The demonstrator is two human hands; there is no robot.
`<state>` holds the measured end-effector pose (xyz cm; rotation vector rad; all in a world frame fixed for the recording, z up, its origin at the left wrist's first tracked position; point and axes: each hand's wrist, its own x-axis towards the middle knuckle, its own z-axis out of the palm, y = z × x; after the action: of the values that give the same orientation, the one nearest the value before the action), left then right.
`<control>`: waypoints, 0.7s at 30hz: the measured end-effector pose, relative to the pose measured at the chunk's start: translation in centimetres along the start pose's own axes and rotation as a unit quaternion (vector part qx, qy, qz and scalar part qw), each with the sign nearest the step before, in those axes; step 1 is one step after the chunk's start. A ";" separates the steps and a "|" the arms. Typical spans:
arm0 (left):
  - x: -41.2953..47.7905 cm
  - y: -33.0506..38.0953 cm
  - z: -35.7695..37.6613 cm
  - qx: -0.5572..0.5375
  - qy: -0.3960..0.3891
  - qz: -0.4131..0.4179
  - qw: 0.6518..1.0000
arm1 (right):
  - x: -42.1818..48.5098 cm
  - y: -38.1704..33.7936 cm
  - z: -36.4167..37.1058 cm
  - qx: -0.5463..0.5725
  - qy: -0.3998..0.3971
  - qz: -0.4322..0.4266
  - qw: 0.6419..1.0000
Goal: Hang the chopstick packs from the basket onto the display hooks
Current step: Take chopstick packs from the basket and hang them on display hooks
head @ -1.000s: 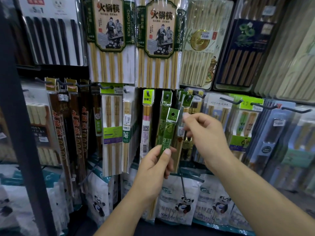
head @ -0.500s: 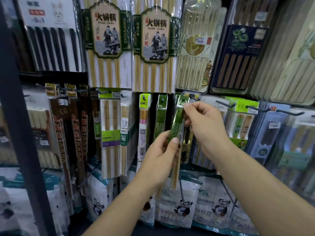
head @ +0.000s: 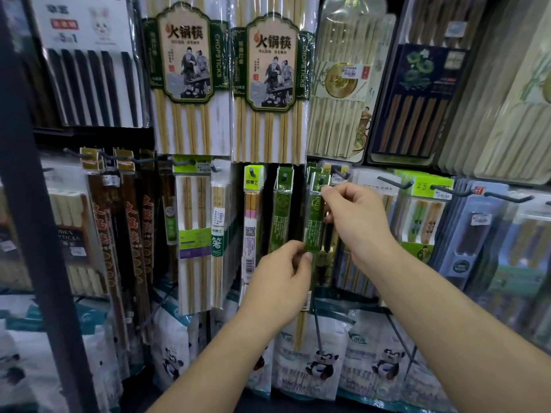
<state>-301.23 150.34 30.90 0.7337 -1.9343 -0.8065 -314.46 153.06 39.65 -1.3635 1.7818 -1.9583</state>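
- Head view: green chopstick pack (head: 314, 222) is standing upright at a display hook (head: 321, 180) (threading unclear), right of a matching hung pack (head: 281, 216).
- left hand (head: 277, 281) is pinching its lower part.
- right hand (head: 357, 222) is pinching its top tab.

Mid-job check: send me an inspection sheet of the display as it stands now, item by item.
Surface: display wall of hooks, loaded with hanging packs.
Job's things: green chopstick pack upright, header up at a hook; cannot tell if it is threaded on. The basket is not in view.
Clutter: hotpot chopstick packs above, panda bags below.
Hands: left hand pinches the pack's middle; right hand pinches near its top.
Cables: nothing seen.
Surroundings: dark post at left.
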 end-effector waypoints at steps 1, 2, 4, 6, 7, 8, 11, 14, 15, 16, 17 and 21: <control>0.1 0.0 0.0 0.015 -0.002 0.000 1.000 | 0.0 0.2 0.0 -0.005 0.000 -0.002 1.000; 0.1 -0.1 0.0 0.036 -0.005 0.002 0.999 | 0.0 0.4 -0.1 -0.012 -0.001 -0.005 1.000; 0.3 0.0 -0.1 0.084 -0.011 0.009 0.996 | -0.1 0.7 -0.3 -0.036 -0.003 -0.020 0.999; 0.2 0.1 -0.4 0.133 -0.021 0.017 0.991 | -0.5 1.1 -0.5 -0.058 0.000 -0.038 0.998; 0.0 0.1 -0.5 0.162 -0.028 0.021 0.986 | -0.9 1.3 -0.7 -0.067 0.004 -0.045 0.997; -0.3 0.1 -0.7 0.194 -0.030 0.026 0.980 | -1.5 1.6 -0.9 -0.074 0.007 -0.050 0.996; -2.0 -0.6 -1.1 0.250 -0.019 0.037 0.967 | -4.3 2.8 -1.6 -0.089 -0.008 -0.059 0.994; -4.7 -2.6 -1.3 0.219 -0.029 0.004 0.975 | -9.0 5.5 -1.9 -0.096 -0.090 -0.044 0.990; -5.9 -3.7 -1.3 0.201 -0.042 -0.026 0.978 | -10.9 6.8 -1.9 -0.103 -0.125 -0.031 0.986; -7.2 -5.0 -1.3 0.185 -0.052 -0.059 0.980 | -12.8 8.3 -1.9 -0.111 -0.166 -0.012 0.980; -8.7 -6.7 -1.2 0.176 -0.059 -0.091 0.978 | -14.8 10.0 -1.7 -0.121 -0.212 0.013 0.970; -16.4 -14.6 -0.8 0.175 -0.061 -0.219 0.958 | -23.1 18.1 -1.2 -0.194 -0.368 0.113 0.902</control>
<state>-291.01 153.52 11.77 1.3922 -2.0813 -0.7884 -310.00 163.96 12.77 -1.6126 1.8419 -0.8014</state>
